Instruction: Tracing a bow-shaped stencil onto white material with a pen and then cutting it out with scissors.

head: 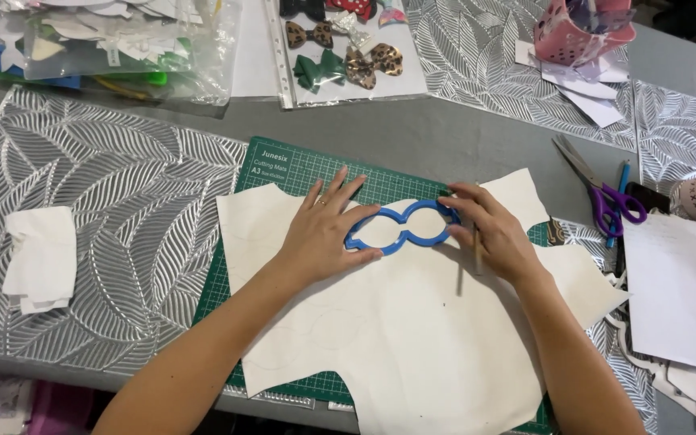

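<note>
A blue bow-shaped outline template (pixel 403 226) lies flat on a large cream sheet (pixel 412 322) that covers a green cutting mat (pixel 283 173). My left hand (pixel 324 229) presses down on the template's left lobe, fingers spread. My right hand (pixel 489 234) rests at the template's right lobe and grips a thin pencil (pixel 478 250), its tip against the template's edge. Faint traced curves show on the sheet below the hands.
Purple-handled scissors (pixel 606 193) and a blue pen (pixel 615 201) lie right of the mat. White paper sheets (pixel 674 290) sit far right, folded white pieces (pixel 42 258) at left. Clear sleeves with fabric bows (pixel 348 56) and a pink container (pixel 577 32) stand at the back.
</note>
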